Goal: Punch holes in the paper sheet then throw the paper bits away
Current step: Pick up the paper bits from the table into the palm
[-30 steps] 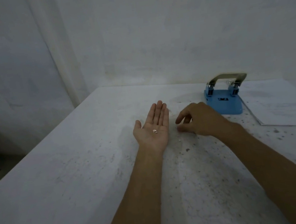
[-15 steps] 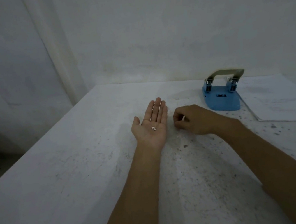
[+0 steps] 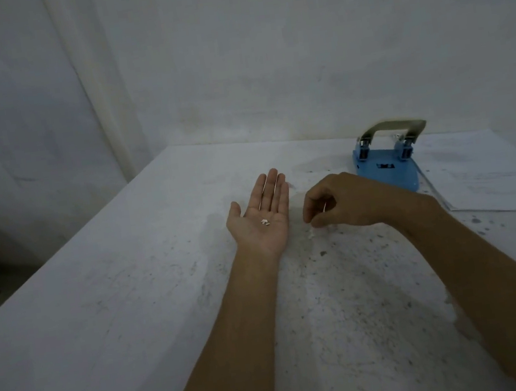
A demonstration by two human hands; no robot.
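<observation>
My left hand [image 3: 261, 214] lies palm up and flat on the white table [image 3: 106, 297], with a few small white paper bits [image 3: 265, 221] resting in the palm. Just to its right, my right hand [image 3: 339, 201] hovers slightly above the table with thumb and fingers pinched on a tiny white paper bit [image 3: 324, 207]. A blue hole punch [image 3: 386, 168] with a metal lever stands behind my right hand. The white paper sheet [image 3: 490, 177] lies flat at the right, beside the punch.
White walls close off the back and left of the table. The table's left and front edges drop off to a dark floor. Dark specks and a small white scrap [image 3: 311, 235] mark the tabletop near my right hand.
My right hand has lifted off the table, closed its fingers on a paper bit and drawn toward my left palm. The left hand has stayed palm up.
</observation>
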